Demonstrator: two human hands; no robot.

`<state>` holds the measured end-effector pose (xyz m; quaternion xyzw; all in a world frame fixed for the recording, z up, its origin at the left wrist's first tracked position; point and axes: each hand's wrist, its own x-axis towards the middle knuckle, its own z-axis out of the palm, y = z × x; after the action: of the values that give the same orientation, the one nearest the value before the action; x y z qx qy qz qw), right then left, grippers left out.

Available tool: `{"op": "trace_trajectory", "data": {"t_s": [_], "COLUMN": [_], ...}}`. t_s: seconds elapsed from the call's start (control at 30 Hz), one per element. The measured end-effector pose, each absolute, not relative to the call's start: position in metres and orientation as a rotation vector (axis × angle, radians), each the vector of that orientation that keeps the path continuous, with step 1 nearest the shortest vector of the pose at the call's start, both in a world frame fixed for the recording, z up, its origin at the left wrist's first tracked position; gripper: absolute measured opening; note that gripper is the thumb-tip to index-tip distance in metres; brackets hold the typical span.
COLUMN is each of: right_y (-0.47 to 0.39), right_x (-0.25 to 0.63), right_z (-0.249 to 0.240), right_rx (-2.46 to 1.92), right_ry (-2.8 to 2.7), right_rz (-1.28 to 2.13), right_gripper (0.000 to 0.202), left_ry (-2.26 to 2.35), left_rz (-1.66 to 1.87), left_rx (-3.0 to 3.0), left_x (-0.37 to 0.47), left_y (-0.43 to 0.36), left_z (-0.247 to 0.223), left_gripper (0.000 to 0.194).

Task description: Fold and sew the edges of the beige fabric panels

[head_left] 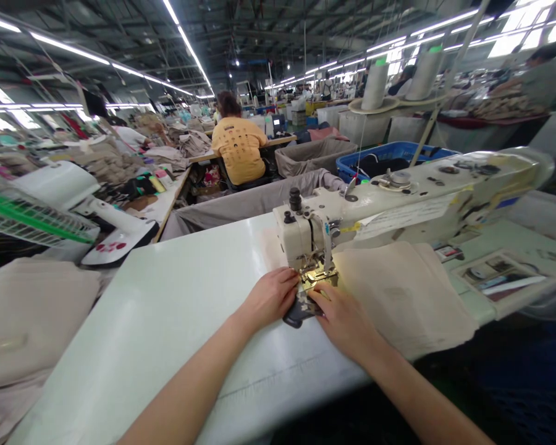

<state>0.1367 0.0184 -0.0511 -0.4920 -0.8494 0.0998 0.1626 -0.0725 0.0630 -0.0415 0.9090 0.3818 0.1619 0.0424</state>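
Observation:
A beige industrial sewing machine [301, 238] stands on the pale green table, its needle area lit yellow. Close against the left side of the brass-coloured plate [315, 276] is my left hand [272, 296], fingers curled and pressed together. My right hand [340, 315] is at the front right of the plate, with thumb and fingers drawn together. A small dark piece with a mottled part [300, 310] lies between the hands, at the table's front. Whatever is pinched in the fingertips is hidden or too small to name. Right of the needle lies a stack of beige fabric panels [403, 296].
More beige panels [32, 315] are piled at left, near a white fan [55, 185]. Behind the table are a grey cloth-lined bin [241, 201] and a blue basket [347, 164]. Thread cones [375, 86] stand above the machine. A person in yellow [238, 148] sits ahead.

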Motion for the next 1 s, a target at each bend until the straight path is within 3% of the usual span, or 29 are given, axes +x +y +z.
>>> {"op": "trace_trajectory", "data": {"t_s": [0.73,1.0], "right_y": [0.011,0.013], "right_x": [0.135,0.136], "right_z": [-0.055,-0.055], "right_rx": [-1.426,-1.401], "right_ry": [-2.393,-2.356], "right_rz": [0.269,0.319], "right_gripper": [0.034,0.033], "left_ry": [1.343,1.654], "left_rz": [0.444,0.212], "left_rx": [2.816,2.735], "left_x": [-0.068,-0.061], "left_y": [0.060,0.054], "left_z": [-0.041,-0.025], "left_gripper": [0.027,0.020]}}
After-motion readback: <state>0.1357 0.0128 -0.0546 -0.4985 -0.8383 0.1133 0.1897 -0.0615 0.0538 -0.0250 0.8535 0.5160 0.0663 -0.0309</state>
